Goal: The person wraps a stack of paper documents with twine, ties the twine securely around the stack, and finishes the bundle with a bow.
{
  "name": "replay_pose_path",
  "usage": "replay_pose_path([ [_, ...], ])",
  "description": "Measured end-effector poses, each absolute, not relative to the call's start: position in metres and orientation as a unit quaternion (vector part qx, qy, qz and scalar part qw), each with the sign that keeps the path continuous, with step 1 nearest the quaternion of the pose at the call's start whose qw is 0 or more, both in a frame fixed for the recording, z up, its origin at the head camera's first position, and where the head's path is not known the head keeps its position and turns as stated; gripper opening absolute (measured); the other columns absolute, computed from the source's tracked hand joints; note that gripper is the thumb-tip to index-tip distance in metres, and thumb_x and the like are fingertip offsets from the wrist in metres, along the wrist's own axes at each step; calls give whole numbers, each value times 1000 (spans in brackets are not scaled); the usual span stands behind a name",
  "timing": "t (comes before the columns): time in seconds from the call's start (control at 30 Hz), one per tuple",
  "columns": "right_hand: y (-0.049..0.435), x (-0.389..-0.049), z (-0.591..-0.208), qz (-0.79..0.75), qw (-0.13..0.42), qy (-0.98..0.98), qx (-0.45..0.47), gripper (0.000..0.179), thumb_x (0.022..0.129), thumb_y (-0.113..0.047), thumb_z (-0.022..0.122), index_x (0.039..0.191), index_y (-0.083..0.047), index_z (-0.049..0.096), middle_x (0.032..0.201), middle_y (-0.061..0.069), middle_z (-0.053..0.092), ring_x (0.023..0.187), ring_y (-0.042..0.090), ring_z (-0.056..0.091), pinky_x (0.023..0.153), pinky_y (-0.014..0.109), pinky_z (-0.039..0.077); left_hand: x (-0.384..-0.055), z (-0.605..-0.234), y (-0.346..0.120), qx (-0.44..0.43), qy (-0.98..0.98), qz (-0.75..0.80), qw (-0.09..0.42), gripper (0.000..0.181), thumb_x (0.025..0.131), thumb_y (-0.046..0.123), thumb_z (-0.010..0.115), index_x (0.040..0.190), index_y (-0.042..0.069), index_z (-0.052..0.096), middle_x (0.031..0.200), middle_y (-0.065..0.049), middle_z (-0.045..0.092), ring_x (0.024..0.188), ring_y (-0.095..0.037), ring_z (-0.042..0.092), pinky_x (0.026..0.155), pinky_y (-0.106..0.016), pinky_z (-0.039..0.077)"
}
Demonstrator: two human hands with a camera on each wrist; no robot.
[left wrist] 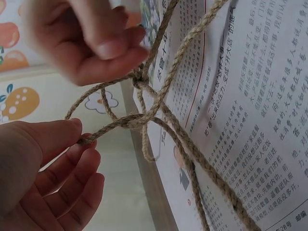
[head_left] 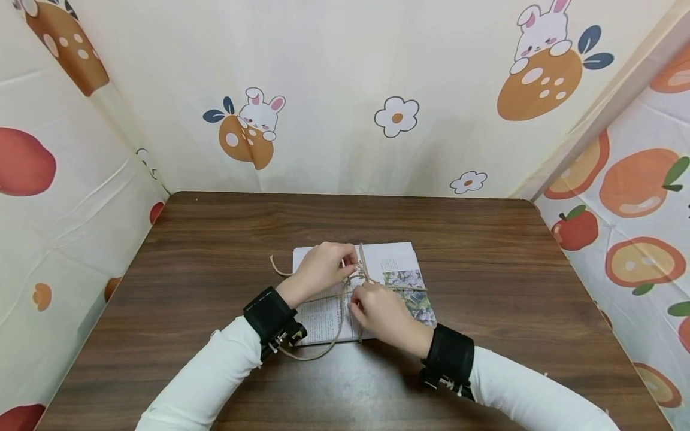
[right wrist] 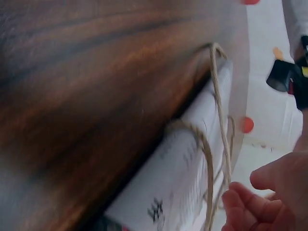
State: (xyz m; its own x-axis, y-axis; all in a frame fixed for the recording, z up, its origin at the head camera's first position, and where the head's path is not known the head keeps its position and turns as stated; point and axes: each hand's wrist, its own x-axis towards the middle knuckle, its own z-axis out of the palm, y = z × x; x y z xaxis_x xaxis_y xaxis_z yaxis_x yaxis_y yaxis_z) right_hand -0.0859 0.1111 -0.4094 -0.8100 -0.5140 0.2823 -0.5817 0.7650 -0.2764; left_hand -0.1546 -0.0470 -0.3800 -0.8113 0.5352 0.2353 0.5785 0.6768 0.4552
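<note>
A flat stack of printed newspaper (head_left: 323,320) lies on the table, with twine (head_left: 342,317) crossing it both ways. My left hand (head_left: 323,263) is over the upper middle of the stack. In the left wrist view, its thumb and forefinger (left wrist: 72,127) pinch a loop of the twine (left wrist: 113,126), drawn out from the knot (left wrist: 139,79). My right hand (head_left: 385,314) is close by on the right, loosely bent. Its fingers (right wrist: 240,204) are beside a strand in the right wrist view, thumb apart from them; I see nothing gripped there.
The brown wood-grain table (head_left: 215,239) extends around the stack. One loose twine end (head_left: 275,263) sticks out past the stack's left edge, and a slack length curves over its front edge. Patterned curtains (head_left: 334,72) enclose the back and both sides. Black bands (head_left: 450,359) circle both wrists.
</note>
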Motion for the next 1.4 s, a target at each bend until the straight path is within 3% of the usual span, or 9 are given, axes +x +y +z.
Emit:
replay_pose_path([
  [0.27,95,-78,-420,86,110,-954,265,34,81,-41,64,60,-18,50,61,-4,50,54,14,50,40,26,36,-156,-380,-49,-307,-915,-257,44,8,80,14,69,78,19,63,71,10,62,60,-3,52,53,-20,40],
  [0.37,91,-80,-421,76,110,-957,256,39,80,-44,64,56,-17,47,57,-3,48,52,16,51,38,27,36,-156,-379,-49,-307,-916,-256,42,7,80,14,69,78,18,63,71,9,62,60,-3,52,53,-20,41],
  [0.67,87,-83,-421,96,75,-960,253,28,79,-26,65,59,-16,48,59,0,51,53,18,53,41,30,39,-157,-379,-52,-315,-913,-256,44,8,79,13,69,77,17,62,72,8,62,64,-9,58,55,-21,42],
  [0.93,100,-83,-411,195,11,-948,253,22,81,-16,63,65,-17,49,58,-8,44,51,6,42,45,21,32,-156,-378,-59,-315,-912,-260,44,9,80,13,69,77,18,62,72,8,61,61,-5,53,54,-20,41],
  [1.4,145,-86,-400,236,8,-934,268,10,82,-7,65,77,-14,59,64,-7,53,54,1,44,50,18,35,-151,-379,-69,-313,-911,-268,28,8,81,16,70,77,18,64,71,9,60,62,-2,51,54,-19,40],
])
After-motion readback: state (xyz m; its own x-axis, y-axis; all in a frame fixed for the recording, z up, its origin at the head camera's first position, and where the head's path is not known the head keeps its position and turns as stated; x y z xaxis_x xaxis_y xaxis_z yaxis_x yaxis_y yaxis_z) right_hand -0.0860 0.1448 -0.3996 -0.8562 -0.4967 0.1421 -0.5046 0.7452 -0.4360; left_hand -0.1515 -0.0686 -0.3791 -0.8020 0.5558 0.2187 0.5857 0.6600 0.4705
